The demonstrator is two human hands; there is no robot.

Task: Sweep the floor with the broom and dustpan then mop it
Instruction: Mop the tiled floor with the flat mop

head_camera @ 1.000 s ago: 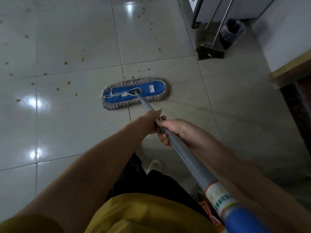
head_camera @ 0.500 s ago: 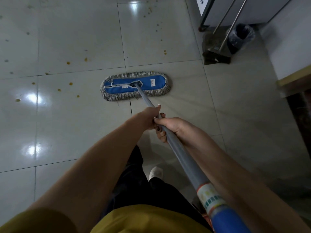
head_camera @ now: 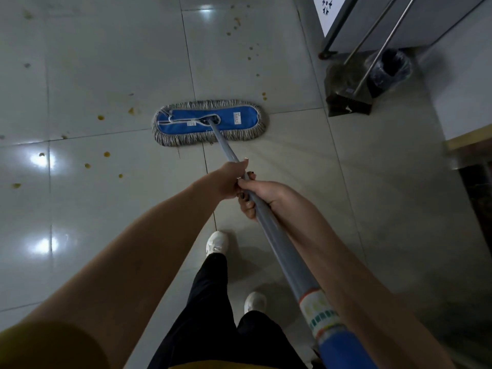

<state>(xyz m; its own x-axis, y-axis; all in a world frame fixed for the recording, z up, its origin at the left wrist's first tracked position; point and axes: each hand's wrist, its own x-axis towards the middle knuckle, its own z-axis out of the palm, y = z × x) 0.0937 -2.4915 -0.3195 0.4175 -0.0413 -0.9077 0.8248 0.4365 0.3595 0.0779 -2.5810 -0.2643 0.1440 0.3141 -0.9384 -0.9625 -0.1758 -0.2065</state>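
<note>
Glossy pale tile floor (head_camera: 292, 182), dim light, lamp glare on the tiles left of the mop head.

Head view:
- Mop head (head_camera: 207, 122) lies flat on the floor across a grout line. Blue pad, grey fringe.
- Yellow-brown spots (head_camera: 106, 154) are scattered left of the mop head and beyond it, with a pair just off its far right corner.
- Dustpan (head_camera: 346, 102) stands well right of the mop head, next to a black-lined bin (head_camera: 390, 73) and a grey cabinet (head_camera: 372, 20). Two metal poles rise from it; one is presumably the broom (head_camera: 381, 49), but I can't separate them.
- Hands: both are clenched round the mop handle (head_camera: 279, 243). Left hand (head_camera: 229, 179) is the nearer to the mop head, right hand (head_camera: 263, 194) directly behind and touching it. The blue end of the handle runs out of frame beside the right forearm.
- White shoes (head_camera: 217, 242) are behind the mop head, clear of it.

My read: sweeping is done, mopping is early, and most spots aren't wiped yet.

Doing it well:
- Spread the hands along the handle. Stacked together they give poor leverage.
- Keep the pad flat with steady down-pressure.
- Overlap passes, working left of the mop head through the spot field.
- Spots look dried, so expect repeat strokes.
- Don't step on wet tiles.
</note>
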